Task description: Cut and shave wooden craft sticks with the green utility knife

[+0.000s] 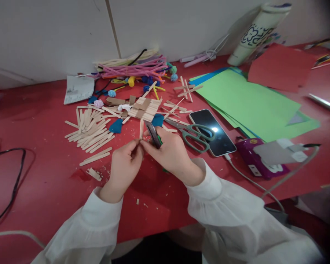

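Observation:
My left hand (125, 167) is closed, pinching the lower end of a wooden craft stick (141, 129) that points away from me. In my right hand (172, 150) is a utility knife (153, 134) with a dark body and a bit of green; its tip lies close beside the stick. The thumbs of both hands meet near the stick's lower end. Just beyond them rests a panel of craft sticks (151, 106) joined by brown strips. A pile of loose craft sticks (90, 126) spreads to the left, with small wood chips around.
Green-handled scissors (199, 137) lie partly over a phone (213, 132) at the right. Green paper sheets (250, 102), a purple power strip (257, 157) and a tumbler (260, 35) stand farther right. Pink pipe cleaners (137, 69) lie along the wall. A black cable (20, 172) curls at left.

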`<action>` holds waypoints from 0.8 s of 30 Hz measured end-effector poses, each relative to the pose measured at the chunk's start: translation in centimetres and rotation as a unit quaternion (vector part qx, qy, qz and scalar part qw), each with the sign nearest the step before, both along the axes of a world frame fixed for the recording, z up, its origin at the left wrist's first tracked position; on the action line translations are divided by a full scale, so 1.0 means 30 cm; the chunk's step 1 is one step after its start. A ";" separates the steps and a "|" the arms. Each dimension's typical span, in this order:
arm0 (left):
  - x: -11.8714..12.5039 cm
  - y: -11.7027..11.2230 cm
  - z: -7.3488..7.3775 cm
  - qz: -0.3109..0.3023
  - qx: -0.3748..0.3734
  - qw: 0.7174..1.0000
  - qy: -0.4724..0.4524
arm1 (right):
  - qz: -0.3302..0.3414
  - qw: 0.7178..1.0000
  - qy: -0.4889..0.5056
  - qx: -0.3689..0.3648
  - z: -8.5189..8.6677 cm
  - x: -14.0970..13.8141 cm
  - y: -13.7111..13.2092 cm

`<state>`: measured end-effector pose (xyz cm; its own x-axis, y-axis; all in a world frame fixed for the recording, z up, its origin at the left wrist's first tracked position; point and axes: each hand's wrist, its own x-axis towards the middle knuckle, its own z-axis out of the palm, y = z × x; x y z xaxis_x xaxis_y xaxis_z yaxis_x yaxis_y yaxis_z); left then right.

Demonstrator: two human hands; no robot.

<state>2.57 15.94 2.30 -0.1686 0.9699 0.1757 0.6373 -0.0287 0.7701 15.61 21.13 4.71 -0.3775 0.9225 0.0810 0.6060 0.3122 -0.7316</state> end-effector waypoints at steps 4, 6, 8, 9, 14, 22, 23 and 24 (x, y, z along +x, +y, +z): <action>0.008 -0.002 0.021 0.000 0.020 0.996 0.090 | 0.006 1.000 -0.023 0.010 0.001 -0.001 0.000; 0.011 -0.002 0.024 0.003 0.042 0.991 0.126 | 0.009 0.999 -0.036 0.013 0.000 -0.001 -0.004; 0.013 -0.003 0.024 0.003 0.060 0.987 0.147 | 0.009 0.999 -0.051 0.014 0.000 -0.002 -0.008; 0.013 -0.004 0.023 0.002 0.065 0.986 0.153 | 0.007 0.998 -0.058 0.015 0.000 -0.003 -0.010; 0.012 -0.005 0.019 0.004 0.053 0.985 0.163 | 0.007 0.995 -0.092 0.033 0.005 -0.004 -0.012; 0.011 -0.007 0.007 -0.007 0.064 0.981 0.182 | 0.000 0.990 -0.124 0.061 -0.006 -0.007 -0.013; 0.011 -0.007 0.007 -0.010 0.066 0.981 0.181 | -0.004 0.990 -0.124 0.069 -0.010 -0.008 -0.014; 0.011 -0.008 0.007 -0.012 0.070 0.981 0.181 | -0.009 0.989 -0.123 0.078 -0.014 -0.008 -0.014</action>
<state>2.91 15.71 2.50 -0.0473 0.9347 0.3522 0.8656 -0.1376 0.4815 15.36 20.71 4.29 -0.3871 0.9127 0.1312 0.7660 0.3975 -0.5052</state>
